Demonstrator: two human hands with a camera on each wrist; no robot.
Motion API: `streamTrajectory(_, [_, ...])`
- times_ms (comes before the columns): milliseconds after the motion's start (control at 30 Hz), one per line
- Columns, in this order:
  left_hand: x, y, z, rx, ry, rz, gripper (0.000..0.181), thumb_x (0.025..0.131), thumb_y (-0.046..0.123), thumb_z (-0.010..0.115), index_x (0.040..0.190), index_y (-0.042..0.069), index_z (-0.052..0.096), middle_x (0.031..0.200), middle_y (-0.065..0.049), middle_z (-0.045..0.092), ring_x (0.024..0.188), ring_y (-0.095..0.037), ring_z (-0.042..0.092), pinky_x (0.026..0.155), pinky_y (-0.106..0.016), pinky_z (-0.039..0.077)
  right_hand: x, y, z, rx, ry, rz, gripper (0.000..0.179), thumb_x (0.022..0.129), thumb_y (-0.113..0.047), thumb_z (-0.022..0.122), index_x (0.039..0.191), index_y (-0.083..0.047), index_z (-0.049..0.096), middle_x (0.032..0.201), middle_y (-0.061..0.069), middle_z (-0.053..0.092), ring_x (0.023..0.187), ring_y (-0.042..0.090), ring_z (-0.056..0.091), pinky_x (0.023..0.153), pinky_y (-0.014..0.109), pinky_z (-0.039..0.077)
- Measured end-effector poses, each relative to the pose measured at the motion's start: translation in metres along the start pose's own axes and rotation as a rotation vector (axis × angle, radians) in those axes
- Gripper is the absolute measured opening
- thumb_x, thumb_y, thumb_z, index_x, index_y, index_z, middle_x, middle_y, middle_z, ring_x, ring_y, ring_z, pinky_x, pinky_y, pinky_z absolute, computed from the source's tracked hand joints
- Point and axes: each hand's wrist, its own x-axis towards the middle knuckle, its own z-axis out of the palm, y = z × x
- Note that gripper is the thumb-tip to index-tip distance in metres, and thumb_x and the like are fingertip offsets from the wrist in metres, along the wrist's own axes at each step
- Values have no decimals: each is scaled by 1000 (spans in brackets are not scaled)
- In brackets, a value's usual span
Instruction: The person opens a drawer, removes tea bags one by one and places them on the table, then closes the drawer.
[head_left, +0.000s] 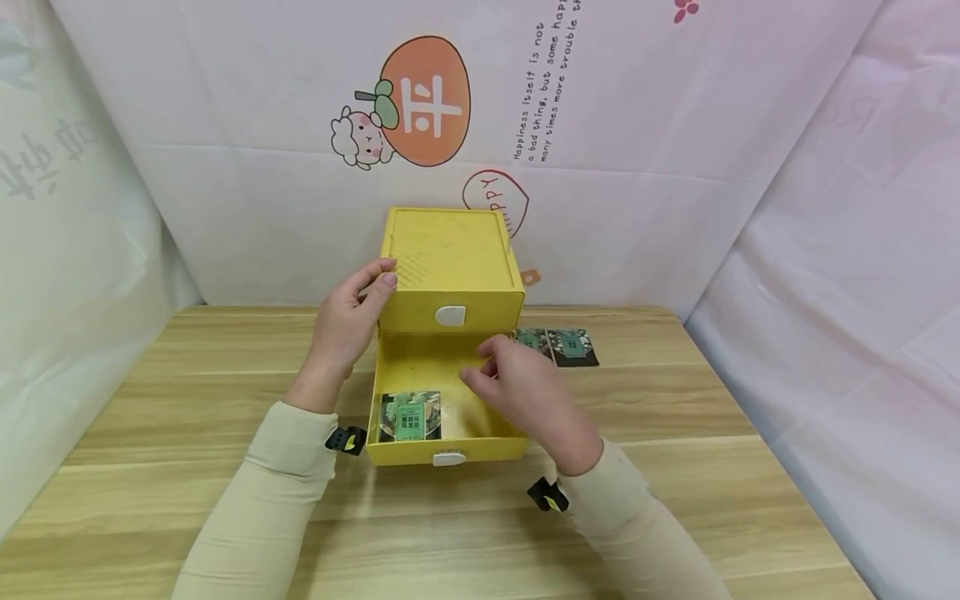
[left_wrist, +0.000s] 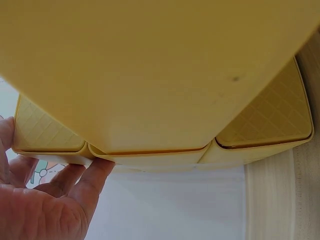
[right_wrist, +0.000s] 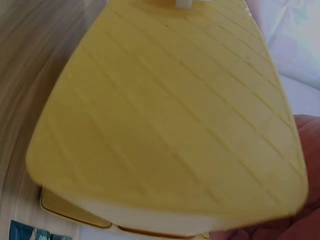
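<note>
A yellow two-tier drawer box (head_left: pixel 457 246) stands on the table with its lower drawer (head_left: pixel 420 358) pulled out towards me. My left hand (head_left: pixel 348 321) touches the upper left side of the box, fingers fairly straight; the left wrist view shows that hand (left_wrist: pixel 55 205) at the box's edge, beneath the drawer. Over the drawer's right side hovers my right hand (head_left: pixel 528 392), fingers loosely bent, with nothing visible in it. A flat green printed packet with Chinese characters (head_left: pixel 411 417) lies in the drawer's front left corner. In the right wrist view the drawer's ribbed side (right_wrist: pixel 170 115) hides most of that hand.
To the right of the box, two dark green printed packets, one of them fully visible (head_left: pixel 573 347), lie side by side on the wood-grain table (head_left: pixel 675 467). A white printed cloth (head_left: pixel 285 208) hangs directly behind the box, with more cloth at both sides.
</note>
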Motion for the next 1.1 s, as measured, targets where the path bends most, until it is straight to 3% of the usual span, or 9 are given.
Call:
streamTrajectory(200, [1, -1, 0, 1, 2, -3, 59, 104, 63, 51, 151, 28, 58, 154, 0, 57, 137, -29, 57, 108, -55, 48, 5, -6, 6, -25, -52, -3, 51, 99, -40, 71, 133, -3, 65, 108, 4, 75, 91, 18, 70, 84, 39, 59])
streamTrajectory(400, [1, -2, 0, 3, -3, -5, 59, 103, 64, 50, 150, 28, 57, 154, 0, 56, 137, -29, 57, 108, -56, 48, 9, -11, 11, -19, -114, -48, 54, 99, -39, 71, 135, 1, 63, 111, 10, 76, 94, 21, 72, 83, 41, 60])
streamTrajectory(767, [1, -2, -1, -11, 3, -4, 59, 103, 63, 51, 150, 28, 58, 152, -1, 58, 135, -28, 58, 106, -54, 49, 19, -17, 20, -26, -233, -37, 65, 98, -42, 72, 142, 2, 57, 123, 14, 73, 107, 26, 71, 92, 44, 59])
streamTrajectory(900, [1, -2, -1, -9, 2, -8, 58, 103, 63, 51, 150, 28, 58, 153, -1, 57, 136, -28, 58, 107, -55, 49, 22, -17, 23, -32, -267, -30, 67, 97, -43, 72, 144, 3, 56, 118, 13, 73, 99, 23, 70, 88, 42, 58])
streamTrajectory(1100, [2, -2, -1, -11, 3, -9, 57, 104, 62, 51, 150, 28, 58, 153, -1, 57, 136, -28, 58, 106, -54, 49, 27, -18, 26, -36, -297, -18, 64, 96, -43, 73, 138, 4, 60, 98, 9, 70, 74, 19, 60, 68, 33, 50])
